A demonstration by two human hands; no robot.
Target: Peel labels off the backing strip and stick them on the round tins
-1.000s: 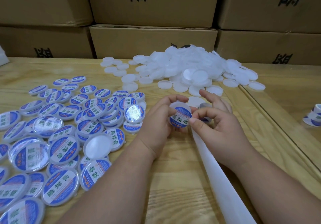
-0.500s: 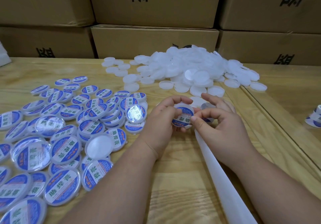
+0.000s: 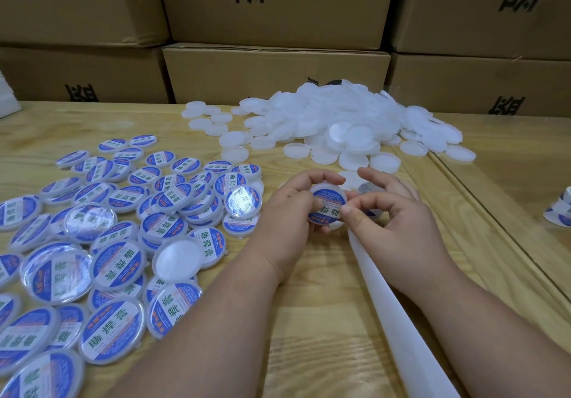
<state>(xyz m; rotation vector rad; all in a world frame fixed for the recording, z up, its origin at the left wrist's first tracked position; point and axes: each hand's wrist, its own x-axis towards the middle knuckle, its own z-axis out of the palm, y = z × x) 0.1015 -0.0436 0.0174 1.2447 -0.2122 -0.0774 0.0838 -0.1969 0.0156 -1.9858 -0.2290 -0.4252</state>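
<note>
Boxes (image 3: 272, 5) stacked along the far edge wall in a wooden table (image 3: 309, 320). On the table's far right lies a heap of blanks (image 3: 340, 125), white round tins with no label yet. Spread over the left lies the bigger crowd of done tins (image 3: 117, 261), blue-and-white labels up, many overlapping. A white backing strip (image 3: 398, 311) runs from the near right edge up under the hands, and a label roll (image 3: 559, 212) sits at the far right edge of view.

Between the two piles, just above the table, the left hand (image 3: 284, 212) grips one tin (image 3: 327, 206) by its rim, fingers curled over the top and thumb below. The right hand (image 3: 398, 227) pinches at the tin's right edge with thumb and forefinger, where the label (image 3: 326, 204) meets the rim.

The label looks already laid on, so the step in hand is likely smoothing it down. To do that well, the left hand should hold the tin steady by the rim alone, off the printed face. The right thumb should press from the middle outward to the edge, so no bubble or lifted corner stays. Centring should be checked before pressing hard.
</note>
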